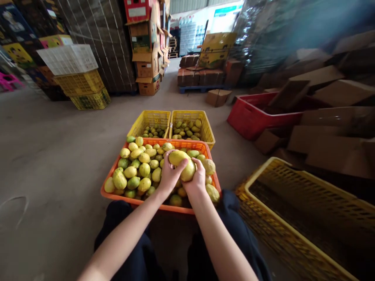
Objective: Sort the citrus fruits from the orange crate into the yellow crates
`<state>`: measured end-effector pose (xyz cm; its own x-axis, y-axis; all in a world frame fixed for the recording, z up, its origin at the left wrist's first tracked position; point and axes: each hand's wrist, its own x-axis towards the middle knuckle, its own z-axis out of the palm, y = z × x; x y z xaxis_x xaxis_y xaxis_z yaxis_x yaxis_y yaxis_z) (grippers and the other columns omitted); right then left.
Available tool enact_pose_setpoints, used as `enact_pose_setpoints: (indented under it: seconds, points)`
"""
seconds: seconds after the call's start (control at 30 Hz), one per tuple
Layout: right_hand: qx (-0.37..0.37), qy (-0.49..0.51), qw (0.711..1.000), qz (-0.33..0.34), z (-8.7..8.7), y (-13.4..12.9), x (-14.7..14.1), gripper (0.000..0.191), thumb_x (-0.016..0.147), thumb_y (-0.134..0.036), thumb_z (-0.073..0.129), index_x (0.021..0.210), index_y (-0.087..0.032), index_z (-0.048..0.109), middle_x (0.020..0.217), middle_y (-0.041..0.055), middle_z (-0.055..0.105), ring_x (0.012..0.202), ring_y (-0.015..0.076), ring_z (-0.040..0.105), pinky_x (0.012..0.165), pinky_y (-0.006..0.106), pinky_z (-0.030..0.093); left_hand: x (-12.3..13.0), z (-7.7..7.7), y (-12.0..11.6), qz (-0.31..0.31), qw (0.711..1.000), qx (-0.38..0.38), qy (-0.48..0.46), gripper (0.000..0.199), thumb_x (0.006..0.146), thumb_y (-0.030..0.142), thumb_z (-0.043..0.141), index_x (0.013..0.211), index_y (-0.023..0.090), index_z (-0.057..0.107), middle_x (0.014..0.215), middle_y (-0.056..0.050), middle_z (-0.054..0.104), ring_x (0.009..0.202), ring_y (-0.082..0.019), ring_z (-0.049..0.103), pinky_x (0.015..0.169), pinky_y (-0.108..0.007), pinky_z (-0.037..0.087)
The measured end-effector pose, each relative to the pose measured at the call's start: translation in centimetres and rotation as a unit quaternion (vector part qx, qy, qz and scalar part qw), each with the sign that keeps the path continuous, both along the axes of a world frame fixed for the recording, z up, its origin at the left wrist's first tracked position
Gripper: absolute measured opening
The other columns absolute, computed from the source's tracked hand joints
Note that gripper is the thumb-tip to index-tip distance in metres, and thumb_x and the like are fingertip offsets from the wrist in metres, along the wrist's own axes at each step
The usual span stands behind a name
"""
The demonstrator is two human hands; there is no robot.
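My left hand (169,174) is closed around a yellow lemon (178,157), with the thumb lying across its near side. Touching that fruit, a second, rounder yellow-green lemon (189,171) sits in the grip of my right hand (198,177). Both hands are above an orange crate (107,191) heaped with lemons, some yellow and others green. A pale, bumpy lemon (212,192) rests at the crate's right edge, beside my right wrist. The fingers on the far sides of both fruits are partly hidden.
Beyond the orange crate, a left yellow crate (134,124) and a right yellow crate (209,130) hold more lemons. A large yellow crate (281,222) stands close on my right. Farther right are a red bin (243,119) and piled cardboard (328,144). Stacked crates (88,84) stand left.
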<state>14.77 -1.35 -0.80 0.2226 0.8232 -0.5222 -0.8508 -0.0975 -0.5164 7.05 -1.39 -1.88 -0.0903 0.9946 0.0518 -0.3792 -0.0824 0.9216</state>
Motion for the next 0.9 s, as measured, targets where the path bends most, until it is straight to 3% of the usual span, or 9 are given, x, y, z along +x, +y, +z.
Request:
enact_pose_setpoints:
  seconds: [0.07, 0.17, 0.3, 0.43, 0.57, 0.73, 0.9]
  points:
    - [-0.022, 0.001, 0.999, -0.044, 0.6, 0.2, 0.3, 0.004, 0.076, -0.025, 0.064, 0.073, -0.025, 0.062, 0.062, -0.0049, 0.070, 0.058, 0.0152, 0.068, 0.055, 0.025, 0.060, 0.0, 0.1, -0.3, -0.033, 0.999, 0.026, 0.029, 0.049, 0.073, 0.033, 0.090, 0.112, 0.022, 0.062, 0.106, -0.004, 0.072, 0.101, -0.020, 0.069, 0.092, -0.029, 0.054]
    - [0.022, -0.019, 0.998, -0.058, 1.9, 0.2, 0.9, 0.003, 0.076, -0.024, 0.065, 0.077, -0.024, 0.067, 0.066, -0.0044, 0.072, 0.061, 0.0154, 0.070, 0.055, 0.023, 0.059, -1.4, 1.0, -0.3, -0.039, 0.992, 0.056, 0.109, 0.047, 0.073, 0.033, 0.089, 0.113, 0.022, 0.066, 0.114, -0.006, 0.071, 0.107, -0.022, 0.068, 0.088, -0.027, 0.054]
    - [0.071, -0.061, 0.995, -0.044, 2.8, 0.0, 1.0, 0.010, 0.073, -0.024, 0.067, 0.081, -0.020, 0.072, 0.073, -0.0027, 0.075, 0.061, 0.0133, 0.069, 0.053, 0.020, 0.057, -3.4, 2.6, 0.0, -0.052, 0.974, 0.100, 0.199, 0.046, 0.066, 0.032, 0.094, 0.104, 0.022, 0.070, 0.104, -0.005, 0.072, 0.096, -0.020, 0.068, 0.081, -0.025, 0.053]
    - [0.080, -0.057, 0.994, 0.044, 2.6, -0.5, 0.7, 0.018, 0.070, -0.028, 0.068, 0.084, -0.017, 0.073, 0.068, 0.0004, 0.073, 0.058, 0.0176, 0.069, 0.049, 0.025, 0.056, -4.1, 3.0, 0.1, -0.054, 0.992, 0.034, 0.110, 0.049, 0.075, 0.047, 0.087, 0.109, 0.024, 0.063, 0.086, 0.000, 0.070, 0.076, -0.016, 0.066, 0.066, -0.025, 0.052]
    - [0.076, -0.041, 0.992, 0.097, 2.4, -1.2, 0.7, 0.015, 0.066, -0.031, 0.067, 0.075, -0.019, 0.069, 0.057, -0.0002, 0.066, 0.052, 0.0208, 0.067, 0.045, 0.029, 0.055, -4.3, 2.9, 0.2, -0.069, 0.997, -0.024, -0.026, 0.048, 0.072, 0.060, 0.086, 0.088, 0.022, 0.060, 0.083, 0.000, 0.067, 0.077, -0.017, 0.067, 0.059, -0.024, 0.049]
    - [0.098, -0.025, 0.990, 0.095, 3.0, -2.3, 1.0, 0.013, 0.067, -0.024, 0.068, 0.077, -0.017, 0.070, 0.064, 0.0027, 0.072, 0.052, 0.0200, 0.068, 0.042, 0.027, 0.053, -4.8, 3.9, -0.2, -0.107, 0.983, -0.060, -0.134, 0.045, 0.063, 0.043, 0.097, 0.084, 0.017, 0.067, 0.083, -0.001, 0.069, 0.073, -0.013, 0.064, 0.056, -0.020, 0.045]
    - [0.100, 0.022, 0.991, 0.092, 3.2, -3.2, 1.6, 0.012, 0.076, -0.028, 0.069, 0.083, -0.019, 0.070, 0.070, 0.0029, 0.074, 0.053, 0.0201, 0.069, 0.037, 0.025, 0.049, -4.5, 5.4, -1.1, -0.095, 0.941, -0.171, -0.276, 0.035, 0.084, 0.046, 0.082, 0.087, 0.013, 0.068, 0.073, -0.001, 0.065, 0.059, -0.010, 0.056, 0.052, -0.020, 0.046]
